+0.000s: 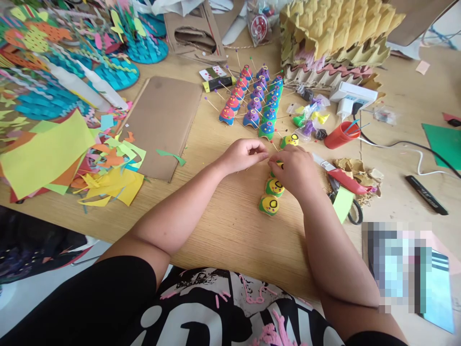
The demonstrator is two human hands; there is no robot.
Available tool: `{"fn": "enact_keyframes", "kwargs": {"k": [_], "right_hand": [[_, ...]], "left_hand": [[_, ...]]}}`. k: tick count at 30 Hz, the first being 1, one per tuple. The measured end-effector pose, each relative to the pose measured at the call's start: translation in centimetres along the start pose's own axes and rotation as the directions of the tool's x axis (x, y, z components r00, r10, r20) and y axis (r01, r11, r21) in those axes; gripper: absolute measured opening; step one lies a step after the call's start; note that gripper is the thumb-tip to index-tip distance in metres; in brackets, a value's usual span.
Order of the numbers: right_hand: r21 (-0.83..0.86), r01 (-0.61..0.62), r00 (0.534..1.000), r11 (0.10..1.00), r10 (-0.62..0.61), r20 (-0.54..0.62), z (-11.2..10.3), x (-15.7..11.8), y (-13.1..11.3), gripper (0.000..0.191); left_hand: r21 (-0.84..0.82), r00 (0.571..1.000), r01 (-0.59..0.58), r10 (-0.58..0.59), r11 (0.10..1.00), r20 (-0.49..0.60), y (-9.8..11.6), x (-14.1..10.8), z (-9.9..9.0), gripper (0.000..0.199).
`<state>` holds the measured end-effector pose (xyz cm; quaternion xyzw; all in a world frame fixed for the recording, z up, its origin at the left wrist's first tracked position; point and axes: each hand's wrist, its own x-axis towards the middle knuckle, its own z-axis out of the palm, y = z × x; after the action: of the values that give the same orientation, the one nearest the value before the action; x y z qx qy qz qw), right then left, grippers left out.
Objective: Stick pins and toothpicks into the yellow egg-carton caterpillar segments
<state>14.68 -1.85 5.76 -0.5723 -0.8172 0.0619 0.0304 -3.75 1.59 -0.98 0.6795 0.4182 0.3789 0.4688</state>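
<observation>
A row of yellow and green painted egg-carton bumps [269, 205], decorated with dots and dark rings, runs across the table under my right hand [296, 168]. That hand covers the row's middle, its thumb and fingers pinched together. Just left of the row, my left hand [245, 154] has its thumb and fingertips closed. Whatever either pinch holds is too small or hidden. Beyond my hands stand three more painted egg-carton caterpillars: a red and blue one [234, 102], a purple one [254, 104] and a green and blue one [270, 114]. Thin sticks with coloured tips poke out of them.
Brown cardboard [163, 125] and paper scraps [115, 185] lie left. Glue bottles [103, 86] lie behind them. Rightward are a red cup [340, 137], a red-handled cutter [349, 181], scissors [356, 212], a black marker [427, 194] and a power strip [355, 93]. Egg trays [334, 29] are stacked behind.
</observation>
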Motion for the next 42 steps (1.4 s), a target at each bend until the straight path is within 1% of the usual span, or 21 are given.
{"fn": "enact_keyframes", "kwargs": {"k": [2,5,13,16,20,23,28,35,39,42], "right_hand": [[-0.001,-0.003,1.0,1.0,0.003,0.002,0.0,0.0,0.0,0.029],[0.007,-0.005,1.0,1.0,0.005,0.006,-0.1,0.0,0.0,0.029],[0.02,-0.001,1.0,1.0,0.001,-0.005,0.0,0.0,0.0,0.028],[0.015,-0.003,1.0,1.0,0.003,-0.002,0.0,0.0,0.0,0.029],[0.02,0.001,1.0,1.0,-0.001,-0.002,0.0,0.0,0.1,0.029],[0.029,0.004,1.0,1.0,-0.003,-0.012,0.1,0.0,0.2,0.029],[0.038,0.002,1.0,0.999,-0.002,-0.012,0.2,0.0,0.4,0.028],[0.034,0.007,1.0,0.999,-0.007,-0.008,0.1,0.0,0.7,0.027],[0.087,0.032,0.997,0.996,-0.025,-0.077,-0.4,-0.1,1.3,0.026],[0.129,0.031,0.99,0.991,-0.013,-0.14,-1.0,-0.2,1.9,0.025]], "left_hand": [[0.031,1.0,-0.008,0.008,1.0,-0.007,0.2,-0.1,0.0,0.026],[0.081,0.998,-0.029,0.033,0.996,-0.047,0.4,-0.1,0.1,0.024],[0.237,0.984,-0.125,0.151,0.963,-0.094,0.5,-0.2,0.2,0.018],[0.238,0.979,-0.141,0.172,0.961,-0.114,0.4,-0.2,0.1,0.019],[0.174,0.981,-0.116,0.141,0.978,-0.137,0.4,-0.3,-0.1,0.025],[0.19,0.987,-0.098,0.12,0.977,-0.111,0.2,-0.3,-0.2,0.024],[0.258,0.989,-0.141,0.149,0.956,-0.012,0.0,-0.1,-0.1,0.02],[0.254,0.991,-0.125,0.135,0.959,-0.021,-0.1,-0.1,0.3,0.02],[0.255,0.994,-0.101,0.11,0.961,-0.019,-0.1,-0.1,0.3,0.017],[0.239,0.994,-0.105,0.112,0.965,-0.014,-0.2,-0.1,0.3,0.015]]}}
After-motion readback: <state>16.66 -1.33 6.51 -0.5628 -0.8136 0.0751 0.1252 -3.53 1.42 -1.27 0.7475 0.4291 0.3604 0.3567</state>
